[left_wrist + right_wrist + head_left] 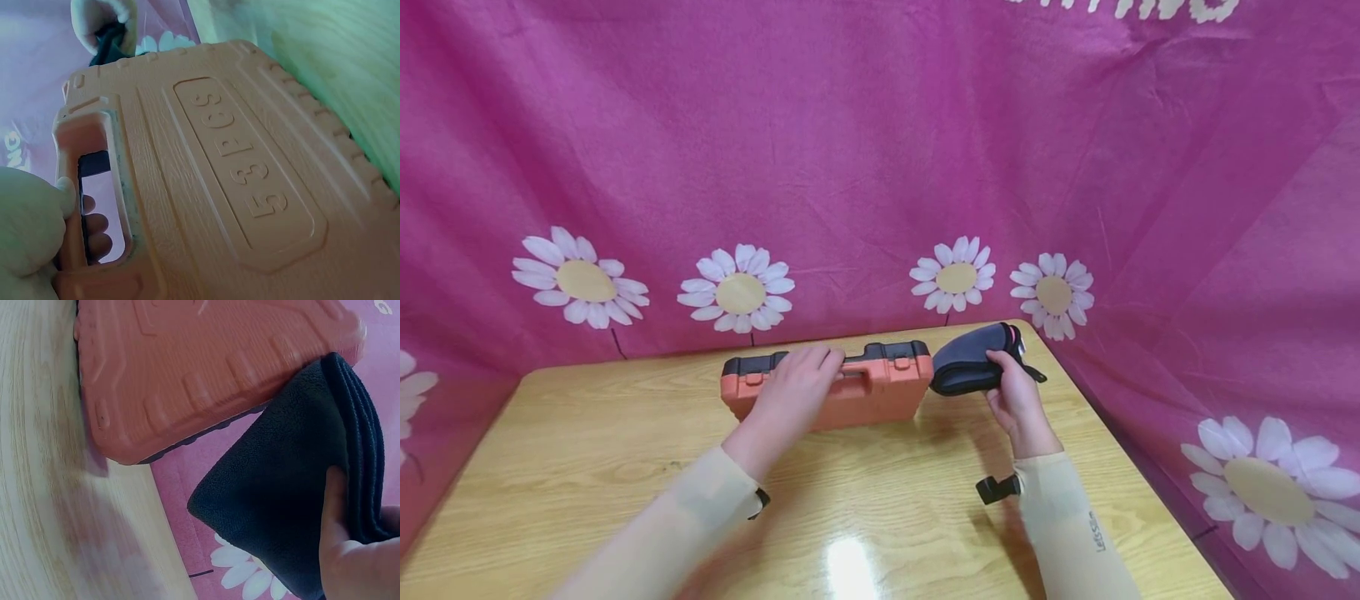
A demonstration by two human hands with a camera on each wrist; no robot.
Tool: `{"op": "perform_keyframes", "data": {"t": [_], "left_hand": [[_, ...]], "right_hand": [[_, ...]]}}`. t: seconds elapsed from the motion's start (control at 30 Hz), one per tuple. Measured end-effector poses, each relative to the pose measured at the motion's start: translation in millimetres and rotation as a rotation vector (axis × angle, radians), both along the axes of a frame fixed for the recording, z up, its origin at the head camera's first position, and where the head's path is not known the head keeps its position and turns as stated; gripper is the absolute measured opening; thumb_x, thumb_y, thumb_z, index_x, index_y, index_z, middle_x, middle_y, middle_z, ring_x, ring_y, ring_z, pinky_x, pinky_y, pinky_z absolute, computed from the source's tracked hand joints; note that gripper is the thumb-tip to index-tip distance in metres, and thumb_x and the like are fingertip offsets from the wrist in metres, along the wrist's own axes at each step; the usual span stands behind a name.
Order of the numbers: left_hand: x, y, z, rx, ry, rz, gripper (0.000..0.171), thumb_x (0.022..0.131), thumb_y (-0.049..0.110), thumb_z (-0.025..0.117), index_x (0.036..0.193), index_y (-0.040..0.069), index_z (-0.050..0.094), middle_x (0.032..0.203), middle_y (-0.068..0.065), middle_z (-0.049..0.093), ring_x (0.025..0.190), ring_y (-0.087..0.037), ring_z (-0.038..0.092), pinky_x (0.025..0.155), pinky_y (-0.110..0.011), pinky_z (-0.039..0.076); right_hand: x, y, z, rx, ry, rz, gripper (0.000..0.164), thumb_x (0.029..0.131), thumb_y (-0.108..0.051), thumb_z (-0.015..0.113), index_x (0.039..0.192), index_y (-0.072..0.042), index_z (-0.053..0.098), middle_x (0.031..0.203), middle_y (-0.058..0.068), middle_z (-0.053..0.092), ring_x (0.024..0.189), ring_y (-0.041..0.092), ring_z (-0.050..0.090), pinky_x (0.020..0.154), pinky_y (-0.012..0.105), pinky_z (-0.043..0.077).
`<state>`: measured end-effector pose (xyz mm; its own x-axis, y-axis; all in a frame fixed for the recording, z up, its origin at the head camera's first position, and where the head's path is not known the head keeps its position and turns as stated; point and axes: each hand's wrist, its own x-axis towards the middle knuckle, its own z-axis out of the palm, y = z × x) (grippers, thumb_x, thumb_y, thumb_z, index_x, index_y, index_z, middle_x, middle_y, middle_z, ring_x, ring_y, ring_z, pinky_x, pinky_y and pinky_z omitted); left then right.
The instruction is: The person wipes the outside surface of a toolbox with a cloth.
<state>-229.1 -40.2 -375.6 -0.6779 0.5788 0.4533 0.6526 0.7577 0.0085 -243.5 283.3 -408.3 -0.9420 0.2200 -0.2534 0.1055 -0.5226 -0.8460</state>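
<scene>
An orange plastic tool case [883,402] with black trim stands on its long edge, handle upward, near the back of the table. Raised lettering "53PCS" marks the side of the case [237,156] in the left wrist view. My left hand [793,385] grips its handle, fingertips visible through the handle opening. At the case's right end, my right hand [1019,398] holds a dark folded cloth [972,357]. Thumb on the near face, the right hand [356,565] pinches the folded layers in the right wrist view. One corner of the cloth [281,456] meets the case's end there.
Beneath everything is a light wooden table [587,450], with its right edge close to my right arm. A magenta curtain [865,167] printed with white daisies hangs behind the table and along its right side.
</scene>
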Motion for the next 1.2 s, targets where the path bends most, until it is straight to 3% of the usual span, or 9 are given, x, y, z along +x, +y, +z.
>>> {"op": "perform_keyframes", "data": {"t": [0.27, 0.4, 0.6, 0.73, 0.93, 1.13, 1.2], "left_hand": [[23.7, -1.4, -11.9, -0.026, 0.089, -0.059, 0.045, 0.088, -0.001, 0.078, 0.130, 0.002, 0.060, 0.113, -0.009, 0.064, 0.107, -0.025, 0.063, 0.100, -0.042, 0.056], [34.0, -1.7, -17.7, -0.024, 0.093, -0.063, 0.050, 0.086, -0.001, 0.080, 0.132, 0.002, 0.060, 0.118, -0.009, 0.064, 0.110, -0.025, 0.063, 0.103, -0.042, 0.055], [44.7, -0.1, -27.4, -0.016, 0.091, -0.068, 0.044, 0.090, 0.001, 0.077, 0.130, 0.002, 0.061, 0.115, -0.009, 0.065, 0.106, -0.024, 0.063, 0.098, -0.042, 0.057], [50.1, 2.3, -35.6, -0.043, 0.097, -0.062, 0.037, 0.093, 0.007, 0.075, 0.127, 0.002, 0.061, 0.109, -0.007, 0.063, 0.099, -0.021, 0.062, 0.093, -0.039, 0.058], [56.3, 6.9, -50.2, -0.117, 0.084, -0.032, 0.031, 0.095, 0.011, 0.072, 0.123, 0.003, 0.062, 0.106, -0.006, 0.060, 0.092, -0.020, 0.061, 0.084, -0.034, 0.058], [60.3, 10.7, -63.7, -0.176, -0.017, -0.017, 0.032, 0.093, 0.002, 0.073, 0.123, 0.004, 0.062, 0.103, -0.005, 0.057, 0.089, -0.018, 0.058, 0.082, -0.033, 0.057], [60.7, 11.7, -68.8, -0.190, -0.038, -0.014, 0.031, 0.093, 0.003, 0.073, 0.122, 0.004, 0.062, 0.102, -0.004, 0.057, 0.088, -0.017, 0.057, 0.082, -0.033, 0.058]], "right_hand": [[-0.9, -0.3, 0.6, -0.014, 0.012, 0.005, 0.014, 0.106, -0.014, 0.046, 0.120, -0.013, 0.048, 0.090, -0.013, 0.071, 0.085, -0.004, 0.067, 0.079, 0.009, 0.055], [-0.6, 1.8, 1.0, -0.009, -0.003, -0.012, 0.015, 0.106, -0.015, 0.047, 0.121, -0.013, 0.046, 0.092, -0.013, 0.068, 0.084, -0.004, 0.065, 0.073, 0.008, 0.054], [-1.3, 4.8, -0.1, 0.020, -0.034, -0.019, 0.018, 0.107, -0.017, 0.047, 0.125, -0.015, 0.046, 0.089, -0.013, 0.069, 0.079, -0.003, 0.066, 0.053, 0.005, 0.041], [-1.4, 5.0, -0.4, 0.019, -0.037, -0.011, 0.019, 0.107, -0.018, 0.047, 0.125, -0.015, 0.046, 0.089, -0.013, 0.069, 0.079, -0.002, 0.066, 0.051, 0.006, 0.040], [-0.9, 3.7, 0.1, 0.031, -0.045, -0.009, 0.037, 0.107, -0.018, 0.048, 0.142, -0.011, 0.040, 0.096, -0.013, 0.067, 0.084, -0.003, 0.066, 0.062, 0.005, 0.048], [-0.4, 2.1, 0.2, 0.037, -0.028, 0.013, 0.057, 0.107, -0.018, 0.045, 0.160, -0.009, 0.024, 0.129, -0.007, 0.055, 0.098, -0.004, 0.063, 0.093, 0.012, 0.054], [-0.3, 1.6, 0.2, 0.039, -0.025, 0.014, 0.058, 0.108, -0.018, 0.045, 0.161, -0.008, 0.023, 0.138, -0.004, 0.050, 0.100, -0.004, 0.063, 0.097, 0.013, 0.052]]}}
